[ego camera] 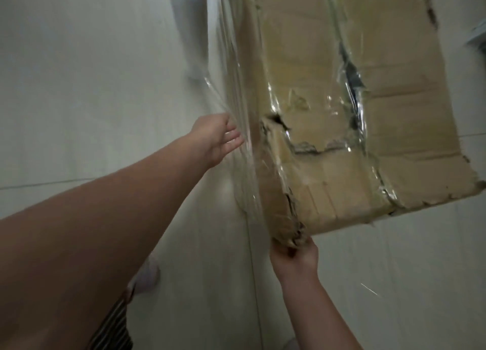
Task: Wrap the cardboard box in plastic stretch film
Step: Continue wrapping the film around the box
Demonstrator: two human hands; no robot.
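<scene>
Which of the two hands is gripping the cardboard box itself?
The right hand: it grips the torn near corner of the cardboard box. The left hand only lays straight fingers against the stretch film.

The cardboard box [328,60] is brown, battered and torn along its seams, tilted with its ragged near corner held in my right grip [294,252]. Clear stretch film [236,108] clings wrinkled and glossy to its left side and bands its top face. The white film roll [188,21] sits left of the box, toward its far end
</scene>
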